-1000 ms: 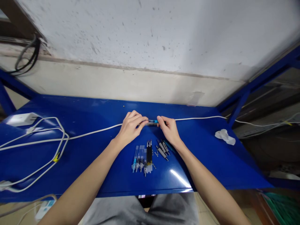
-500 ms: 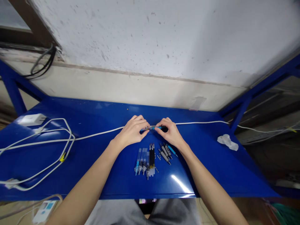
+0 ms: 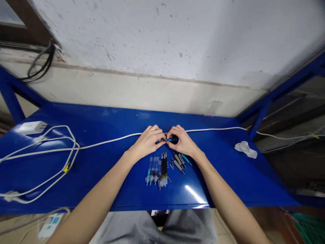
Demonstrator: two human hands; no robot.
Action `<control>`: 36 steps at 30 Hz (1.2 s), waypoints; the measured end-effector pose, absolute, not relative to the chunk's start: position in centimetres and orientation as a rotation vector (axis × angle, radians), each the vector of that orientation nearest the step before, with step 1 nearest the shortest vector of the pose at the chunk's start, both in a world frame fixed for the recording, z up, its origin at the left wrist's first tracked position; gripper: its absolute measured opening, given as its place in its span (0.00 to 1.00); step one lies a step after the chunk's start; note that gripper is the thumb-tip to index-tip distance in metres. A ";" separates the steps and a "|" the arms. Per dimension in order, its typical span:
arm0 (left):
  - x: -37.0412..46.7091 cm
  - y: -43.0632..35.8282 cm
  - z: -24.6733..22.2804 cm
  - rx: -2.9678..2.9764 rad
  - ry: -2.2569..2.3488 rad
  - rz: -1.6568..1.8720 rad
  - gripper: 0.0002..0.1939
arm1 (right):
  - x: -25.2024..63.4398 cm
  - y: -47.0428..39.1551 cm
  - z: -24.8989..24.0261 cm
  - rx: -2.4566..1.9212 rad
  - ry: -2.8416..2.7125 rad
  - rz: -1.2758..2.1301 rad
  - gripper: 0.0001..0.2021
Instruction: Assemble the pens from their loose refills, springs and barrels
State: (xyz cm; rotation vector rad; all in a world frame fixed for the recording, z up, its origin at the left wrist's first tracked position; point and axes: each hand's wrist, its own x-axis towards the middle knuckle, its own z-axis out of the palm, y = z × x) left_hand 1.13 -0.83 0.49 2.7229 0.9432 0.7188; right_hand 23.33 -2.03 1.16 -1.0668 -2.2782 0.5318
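Above the rows of pen parts, my left hand pinches a thin, dark pen part, mostly hidden by the fingers. Facing it, my right hand closes its thumb and fingers on a blue pen piece. The two pieces meet end to end or nearly so; I cannot tell if they are joined. Below lie several clear pen barrels, several black refills, small metal springs, and grey grips beside a blue one.
A white cable crosses the blue table behind my hands and coils at the left near a white adapter. Crumpled white tissue lies at the right. The wall closes off the far edge.
My hands have drawn slightly closer together, my right one moving left with the blue piece. The whole view has shifted a little; the laid-out parts stay as they were.
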 end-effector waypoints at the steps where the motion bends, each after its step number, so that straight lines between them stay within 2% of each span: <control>1: 1.2 -0.9 0.5 2.726 0.941 0.717 0.03 | 23.3 -2.1 1.1 -1.066 -2.290 0.525 0.04; 11: 1.4 -1.0 0.7 2.709 0.976 0.737 0.02 | 22.7 -2.4 1.2 -1.122 -2.387 0.430 0.05; 19: 1.0 -5.8 4.4 2.443 1.267 1.027 0.07 | 22.4 -2.9 1.7 -1.114 -2.332 0.294 0.06; 27: -1.1 -12.5 2.5 2.385 1.510 0.400 0.07 | 22.6 -2.8 0.6 -1.251 -1.814 0.019 0.04; 32: -1.2 -11.8 1.9 2.544 1.426 0.352 0.05 | 22.4 -2.9 0.3 -1.260 -1.807 -0.020 0.04; 36: -0.6 -9.4 2.4 2.620 1.427 0.435 0.11 | 22.3 -3.0 0.4 -1.265 -1.814 -0.001 0.04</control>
